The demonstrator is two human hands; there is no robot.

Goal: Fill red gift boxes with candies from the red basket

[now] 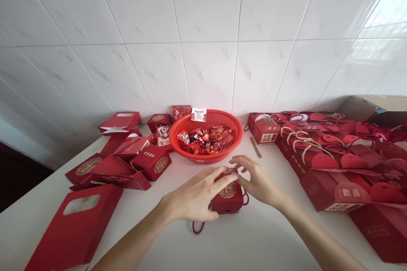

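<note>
While the small red box (229,206) sits at the lower centre of the frame, the left hand (199,191) spreads over its left side and top and the right hand (257,180) curls at its upper right edge; whether either pinches firmly, I cannot tell. Judged best: left palm steadying lightly, right fingertips working, cord (197,232) clear of the thumb. Obstacles: red basket (219,158) of wrapped sweets (206,135) just beyond, brown stick (255,147) beside it, cartons (83,220) at left, lobed-top boxes (318,190) crowding right.
</note>
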